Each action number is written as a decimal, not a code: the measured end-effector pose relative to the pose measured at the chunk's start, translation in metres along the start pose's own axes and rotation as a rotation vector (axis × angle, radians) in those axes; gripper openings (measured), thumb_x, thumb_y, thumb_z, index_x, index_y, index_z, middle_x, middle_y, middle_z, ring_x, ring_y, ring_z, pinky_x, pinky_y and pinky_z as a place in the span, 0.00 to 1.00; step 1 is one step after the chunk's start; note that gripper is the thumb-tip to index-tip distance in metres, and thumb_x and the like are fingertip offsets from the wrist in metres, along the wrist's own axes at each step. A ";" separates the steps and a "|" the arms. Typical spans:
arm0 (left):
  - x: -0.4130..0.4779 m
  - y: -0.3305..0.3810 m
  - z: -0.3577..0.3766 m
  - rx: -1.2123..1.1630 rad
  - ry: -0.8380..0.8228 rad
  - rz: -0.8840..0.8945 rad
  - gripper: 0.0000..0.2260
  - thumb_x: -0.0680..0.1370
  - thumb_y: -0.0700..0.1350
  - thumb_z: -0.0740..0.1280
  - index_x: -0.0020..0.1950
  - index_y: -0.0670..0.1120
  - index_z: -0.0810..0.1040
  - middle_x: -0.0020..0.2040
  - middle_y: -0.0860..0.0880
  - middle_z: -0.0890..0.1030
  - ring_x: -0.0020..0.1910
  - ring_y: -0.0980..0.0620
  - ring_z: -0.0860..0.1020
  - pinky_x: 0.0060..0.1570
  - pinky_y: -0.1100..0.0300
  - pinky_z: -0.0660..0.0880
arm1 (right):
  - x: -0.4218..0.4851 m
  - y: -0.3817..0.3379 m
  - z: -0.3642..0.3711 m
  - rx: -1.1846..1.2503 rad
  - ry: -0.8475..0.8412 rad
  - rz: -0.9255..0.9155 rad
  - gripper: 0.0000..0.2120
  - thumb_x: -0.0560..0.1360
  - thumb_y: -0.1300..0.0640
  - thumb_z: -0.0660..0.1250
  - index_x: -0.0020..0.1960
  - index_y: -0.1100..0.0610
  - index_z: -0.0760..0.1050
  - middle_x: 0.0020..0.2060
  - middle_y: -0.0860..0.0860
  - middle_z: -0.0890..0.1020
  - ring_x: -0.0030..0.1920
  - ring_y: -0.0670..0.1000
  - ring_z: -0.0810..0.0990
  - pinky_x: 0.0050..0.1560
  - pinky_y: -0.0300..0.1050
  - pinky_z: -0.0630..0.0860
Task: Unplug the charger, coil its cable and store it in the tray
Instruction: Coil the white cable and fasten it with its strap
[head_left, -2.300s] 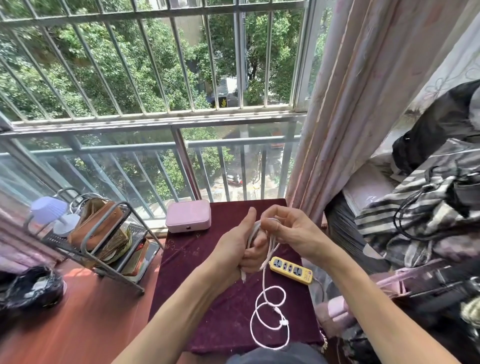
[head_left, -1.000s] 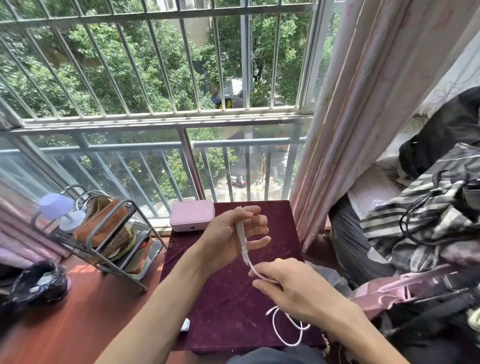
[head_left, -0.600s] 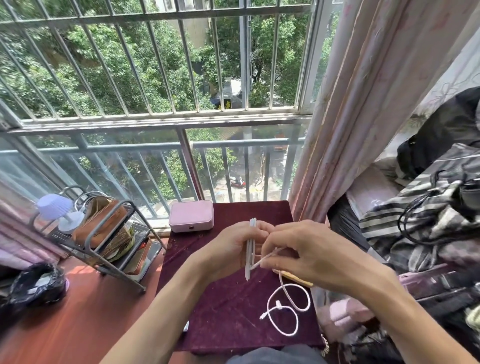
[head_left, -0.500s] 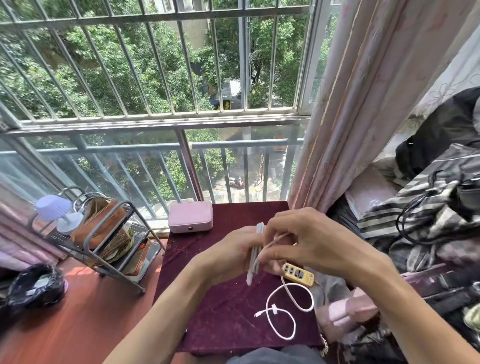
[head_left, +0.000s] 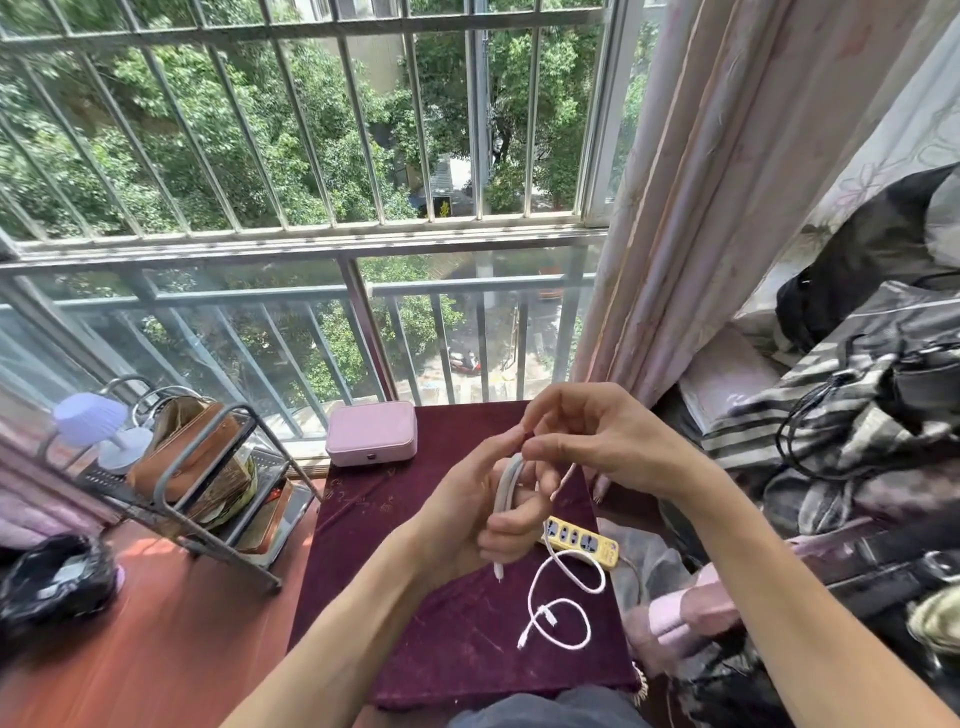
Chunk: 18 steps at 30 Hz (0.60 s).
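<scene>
A white charger cable is partly wound in loops around my left hand, whose fingers curl round the bundle above the maroon cloth-covered table. My right hand pinches a strand of the cable just above the left hand's fingertips. The loose tail lies in two loops on the cloth, one end plug hanging below my left hand. A yellow power strip lies at the table's right edge. No charger brick is visible.
A pink box stands at the table's far edge by the window railing. A metal rack with bags and a small lilac lamp is to the left. Curtain and piled clothes and bags crowd the right.
My right hand has carried the cable up and over my left hand again, adding a turn. The loose tail on the cloth has grown shorter.
</scene>
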<state>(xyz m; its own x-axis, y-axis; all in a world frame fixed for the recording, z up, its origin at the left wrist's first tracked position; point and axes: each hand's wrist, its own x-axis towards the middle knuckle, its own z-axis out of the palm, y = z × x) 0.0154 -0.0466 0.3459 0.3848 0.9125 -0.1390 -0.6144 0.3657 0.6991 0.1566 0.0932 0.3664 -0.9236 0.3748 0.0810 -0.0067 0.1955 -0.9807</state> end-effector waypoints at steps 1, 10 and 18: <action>0.000 0.000 0.000 -0.013 -0.022 -0.003 0.23 0.83 0.60 0.52 0.46 0.43 0.74 0.23 0.51 0.58 0.18 0.55 0.54 0.18 0.62 0.50 | 0.001 0.004 0.000 0.009 0.023 0.009 0.07 0.77 0.56 0.78 0.53 0.55 0.84 0.37 0.55 0.86 0.40 0.55 0.85 0.47 0.58 0.79; -0.006 0.006 0.006 -0.110 -0.115 0.011 0.13 0.85 0.49 0.55 0.47 0.44 0.73 0.23 0.54 0.59 0.18 0.57 0.58 0.18 0.65 0.58 | -0.002 0.028 0.007 0.152 0.101 0.036 0.18 0.73 0.37 0.76 0.51 0.51 0.87 0.37 0.50 0.84 0.36 0.50 0.74 0.36 0.39 0.70; -0.005 0.011 0.003 -0.199 -0.083 0.035 0.17 0.84 0.52 0.57 0.37 0.46 0.69 0.23 0.54 0.58 0.19 0.57 0.51 0.19 0.63 0.52 | -0.005 0.040 0.022 0.283 0.108 0.033 0.22 0.78 0.39 0.70 0.59 0.55 0.86 0.37 0.62 0.80 0.36 0.52 0.77 0.39 0.41 0.72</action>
<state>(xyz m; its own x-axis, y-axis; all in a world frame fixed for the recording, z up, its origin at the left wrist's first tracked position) 0.0090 -0.0483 0.3562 0.4108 0.9102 -0.0532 -0.7490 0.3702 0.5495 0.1526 0.0797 0.3229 -0.8789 0.4742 0.0514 -0.0976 -0.0733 -0.9925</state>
